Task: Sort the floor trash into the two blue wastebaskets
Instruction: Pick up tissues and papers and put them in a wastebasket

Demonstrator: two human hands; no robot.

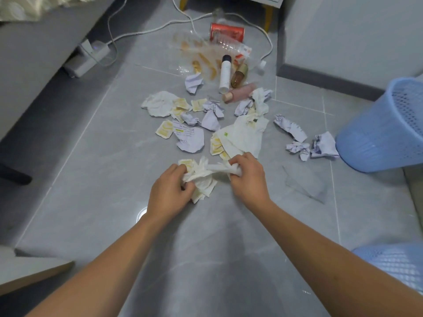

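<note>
Both hands gripping tissue, wastebasket right

Floor: large grey glossy tiles with pale grout lines, a small bright light reflection near centre. Left: grey upholstered furniture edge with cream fabric lying on top. Beside it, a white power strip on the floor, white cables trailing toward yellow furniture legs at the far end. Right: pale wall with dark grey baseboard.
</note>
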